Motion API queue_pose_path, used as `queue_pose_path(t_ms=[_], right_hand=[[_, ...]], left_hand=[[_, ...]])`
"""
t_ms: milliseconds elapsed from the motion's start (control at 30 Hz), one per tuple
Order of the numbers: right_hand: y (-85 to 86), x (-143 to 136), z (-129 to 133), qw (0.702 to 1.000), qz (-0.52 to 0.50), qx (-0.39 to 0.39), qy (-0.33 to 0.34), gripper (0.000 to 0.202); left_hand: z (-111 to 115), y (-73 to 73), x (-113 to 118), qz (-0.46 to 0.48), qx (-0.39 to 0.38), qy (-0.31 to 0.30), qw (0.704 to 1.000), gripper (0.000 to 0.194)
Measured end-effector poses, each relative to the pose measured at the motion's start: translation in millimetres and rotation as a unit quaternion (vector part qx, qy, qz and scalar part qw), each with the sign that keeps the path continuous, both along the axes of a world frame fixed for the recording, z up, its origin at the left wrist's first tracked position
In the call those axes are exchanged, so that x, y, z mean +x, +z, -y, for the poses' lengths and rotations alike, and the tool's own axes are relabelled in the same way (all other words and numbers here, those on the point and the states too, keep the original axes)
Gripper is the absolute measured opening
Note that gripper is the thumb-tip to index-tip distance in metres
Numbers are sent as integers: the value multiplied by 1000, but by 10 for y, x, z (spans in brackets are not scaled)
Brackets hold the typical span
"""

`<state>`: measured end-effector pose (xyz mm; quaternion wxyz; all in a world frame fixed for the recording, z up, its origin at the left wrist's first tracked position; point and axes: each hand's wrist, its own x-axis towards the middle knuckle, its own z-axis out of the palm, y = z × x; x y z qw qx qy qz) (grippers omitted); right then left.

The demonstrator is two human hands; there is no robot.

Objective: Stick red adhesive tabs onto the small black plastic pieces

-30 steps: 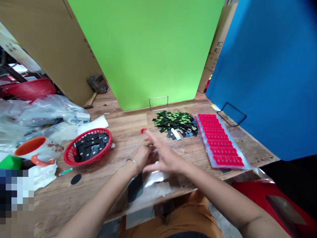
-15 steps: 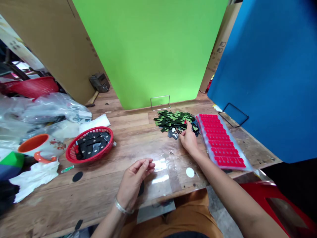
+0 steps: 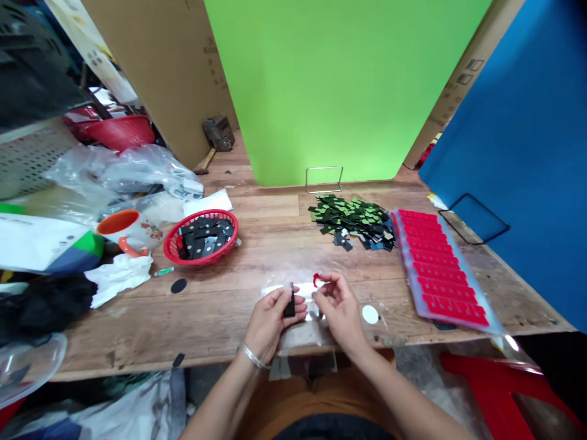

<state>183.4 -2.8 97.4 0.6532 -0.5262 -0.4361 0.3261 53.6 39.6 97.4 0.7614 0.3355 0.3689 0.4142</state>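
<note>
Near the table's front edge, my left hand pinches a small black piece between thumb and fingers. Just right of it, my right hand holds a small curved red piece at its fingertips. The hands are close but apart. Beyond them lies a pile of black and green pieces. Rows of red pieces sit on a translucent sheet at the right. A red basket at the left holds flat black pieces with round dots.
An orange and white mug, crumpled tissue and plastic bags crowd the left. A green panel and a blue panel stand behind. A white disc lies right of my right hand.
My right hand has come back from the pile to beside my left hand, still with something red. A black piece now shows in my left hand. The view has shifted left.
</note>
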Motion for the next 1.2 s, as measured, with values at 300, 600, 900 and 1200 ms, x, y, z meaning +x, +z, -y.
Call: queue_pose_path(t_ms=[300, 600, 900, 1200], right_hand=[[-93, -23, -82, 999, -17, -21, 43, 18], [-266, -93, -108, 999, 33, -31, 26, 17], [-354, -84, -110, 997, 75, -20, 22, 13], [-375, -86, -113, 995, 98, -21, 15, 12]], left_hand=[[28, -105, 0, 3, 28, -75, 997, 29], [-7, -198, 48, 34, 41, -71, 996, 37], [8, -151, 35, 42, 44, -80, 995, 39], [-3, -183, 37, 37, 53, -87, 994, 40]])
